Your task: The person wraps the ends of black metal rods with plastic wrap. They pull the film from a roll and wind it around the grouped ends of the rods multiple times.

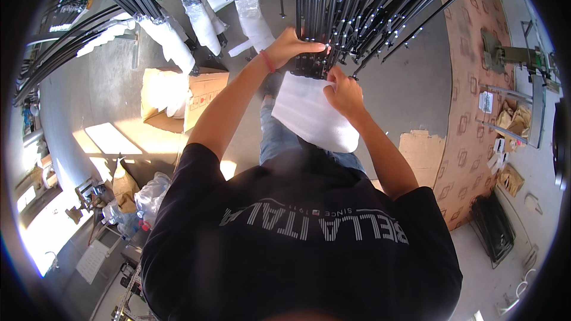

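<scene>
My left hand (pixel 289 49) is closed around the left side of a bundle of thin black rods (pixel 310 21), its thumb laid across the front. The rods hang from the top of the view, with their lower ends bunched near my hands. A white sheet of soft wrapping foam (pixel 315 110) spreads below those ends, over my lap. At the sheet's upper right edge, my right hand (pixel 345 92) is closed with its fingertips pinched on the foam, close to the rod ends. Its palm side is hidden.
More black rods (pixel 380 21) fan out to the right. Rod bundles with white-wrapped ends (pixel 253 18) hang at upper left. An opened cardboard box (pixel 205 98) stands on the floor at left. Flat cardboard (pixel 421 148) lies right, beside a patterned brown panel (pixel 467 95).
</scene>
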Motion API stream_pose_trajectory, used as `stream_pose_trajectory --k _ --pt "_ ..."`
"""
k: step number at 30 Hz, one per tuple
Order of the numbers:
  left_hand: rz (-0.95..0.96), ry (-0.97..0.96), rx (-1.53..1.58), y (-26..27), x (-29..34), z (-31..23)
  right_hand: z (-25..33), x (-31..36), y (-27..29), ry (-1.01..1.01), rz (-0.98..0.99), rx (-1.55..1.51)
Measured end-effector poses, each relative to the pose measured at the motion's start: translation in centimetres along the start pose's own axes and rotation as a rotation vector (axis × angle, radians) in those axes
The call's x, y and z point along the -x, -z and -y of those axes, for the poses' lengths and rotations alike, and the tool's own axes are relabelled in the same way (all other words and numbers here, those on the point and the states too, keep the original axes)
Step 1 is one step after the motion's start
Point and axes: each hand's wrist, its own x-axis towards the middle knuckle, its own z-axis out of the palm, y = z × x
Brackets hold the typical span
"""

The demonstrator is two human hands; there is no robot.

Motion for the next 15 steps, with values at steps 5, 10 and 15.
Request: stream_pose_trajectory --k 5,10,15 --pt "-0.037 -0.006 0.035 -0.8 -0.1 -0.3 2.2 0.5 -1.1 -0.005 -0.191 0.075" --pt "-0.034 -0.021 0.076 -1.2 -1.3 0.6 3.1 -1.1 -2.4 -0.189 -0.292 0.168" --pt "-0.035 -0.055 0.091 -1.5 -2.2 0.8 3.2 -1.8 -2.3 -0.394 -0.292 0.101"
